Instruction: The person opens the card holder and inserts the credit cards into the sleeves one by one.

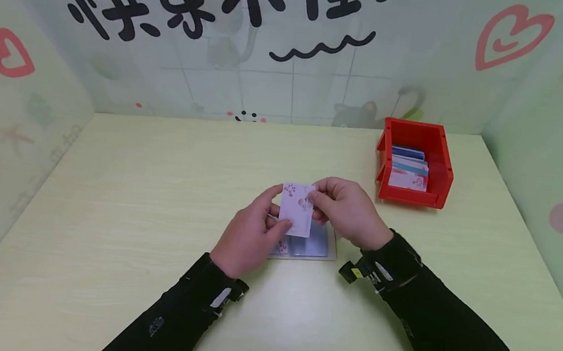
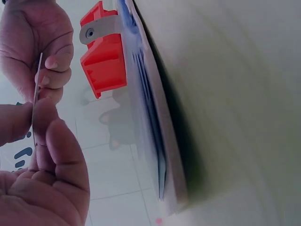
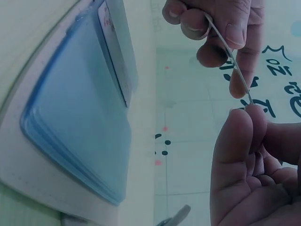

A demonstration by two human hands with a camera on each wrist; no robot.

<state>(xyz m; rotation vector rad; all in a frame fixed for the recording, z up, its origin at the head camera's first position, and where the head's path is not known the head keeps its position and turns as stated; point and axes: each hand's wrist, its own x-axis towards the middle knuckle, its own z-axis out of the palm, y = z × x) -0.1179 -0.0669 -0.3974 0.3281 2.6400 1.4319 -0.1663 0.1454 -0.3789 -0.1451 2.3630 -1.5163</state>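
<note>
A white card with pink blossom print (image 1: pixel 293 218) is held upright between both hands above the table. My left hand (image 1: pixel 246 239) pinches its left side, the thumb across the lower front. At the upper right edge, my right hand (image 1: pixel 349 210) pinches the same card between thumb and fingers. Beneath the hands lies an open card holder (image 1: pixel 316 248) with clear bluish plastic sleeves (image 3: pixel 75 108). A printed card (image 3: pixel 115 52) sits at one side of the holder. In the left wrist view the held card (image 2: pixel 36 89) appears edge-on.
A red plastic bin (image 1: pixel 413 198) stands at the back right of the pale wooden table (image 1: pixel 157 185), with several cards (image 1: pixel 408 174) inside. Printed wall panels (image 1: pixel 264 93) enclose the back and sides.
</note>
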